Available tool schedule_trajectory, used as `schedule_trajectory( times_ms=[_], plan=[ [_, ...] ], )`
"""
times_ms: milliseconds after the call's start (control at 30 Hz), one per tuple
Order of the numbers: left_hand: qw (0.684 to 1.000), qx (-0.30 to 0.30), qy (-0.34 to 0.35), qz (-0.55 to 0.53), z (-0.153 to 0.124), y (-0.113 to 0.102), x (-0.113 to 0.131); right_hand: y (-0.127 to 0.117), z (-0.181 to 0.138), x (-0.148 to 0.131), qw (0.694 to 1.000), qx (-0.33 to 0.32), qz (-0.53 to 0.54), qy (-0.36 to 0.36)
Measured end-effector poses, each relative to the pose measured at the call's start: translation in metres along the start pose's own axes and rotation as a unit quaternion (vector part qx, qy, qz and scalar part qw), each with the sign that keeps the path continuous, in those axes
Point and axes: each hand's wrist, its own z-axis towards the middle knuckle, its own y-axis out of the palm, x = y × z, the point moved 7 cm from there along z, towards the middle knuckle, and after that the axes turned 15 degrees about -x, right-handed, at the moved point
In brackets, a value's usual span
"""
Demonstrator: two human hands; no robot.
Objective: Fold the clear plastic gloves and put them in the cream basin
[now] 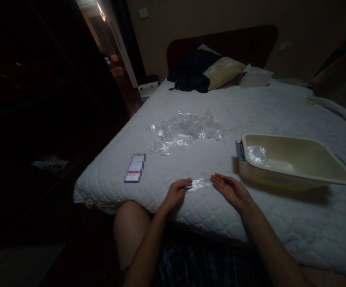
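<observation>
A small clear plastic bag lies flat on the white quilted bed near its front edge, between my two hands. My left hand rests at the bag's left end, fingers curled with the tips on the plastic. My right hand lies at the bag's right end, fingers stretched out and flat, tips touching the plastic. A heap of several more clear plastic bags sits farther back on the bed. A cream plastic basin to the right holds one crumpled clear bag.
A small flat card or packet lies on the bed to the left. Pillows and dark clothing are piled at the headboard. My bare knee is against the bed's front edge. The room's left side is dark, with a doorway behind.
</observation>
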Motion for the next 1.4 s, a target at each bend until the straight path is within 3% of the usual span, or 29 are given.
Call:
schedule_trajectory(
  times_ms=[200,300,367,467,567,700,767,833,1033,1200,1400],
  plan=[
    [0.951,0.152,-0.052,-0.266,-0.003,-0.030,-0.025,0.002,-0.005,-0.004,0.998,-0.042,0.008,-0.041],
    [0.939,0.180,-0.054,-0.290,-0.004,-0.038,-0.027,0.002,-0.007,-0.006,0.998,-0.042,0.014,-0.051],
    [0.949,0.180,-0.062,-0.250,-0.003,-0.041,-0.024,0.002,-0.007,-0.006,0.997,-0.045,0.019,-0.055],
    [0.984,0.132,-0.075,-0.095,0.008,-0.039,-0.008,0.002,-0.008,-0.006,0.997,-0.050,0.028,-0.057],
    [0.994,0.029,-0.071,0.076,0.028,-0.026,0.013,0.001,-0.010,-0.006,0.997,-0.049,0.018,-0.062],
    [0.961,-0.111,-0.112,0.229,0.057,-0.003,0.026,0.001,-0.013,-0.005,0.997,-0.053,-0.001,-0.056],
    [0.934,-0.200,-0.143,0.260,0.070,0.012,0.025,0.002,-0.013,-0.005,0.997,-0.057,-0.003,-0.055],
    [0.913,-0.244,-0.191,0.267,0.079,0.021,0.020,0.002,-0.014,-0.005,0.997,-0.057,-0.002,-0.057],
    [0.897,-0.260,-0.257,0.249,0.090,0.032,0.011,0.002,-0.013,-0.002,0.997,-0.051,0.023,-0.050],
    [0.911,-0.263,-0.276,0.159,0.082,0.034,0.001,0.002,-0.012,-0.002,0.997,-0.059,0.012,-0.054],
    [0.951,-0.170,-0.256,0.037,0.071,0.023,-0.007,0.003,-0.013,-0.005,0.995,-0.065,-0.041,-0.068]
  ],
)
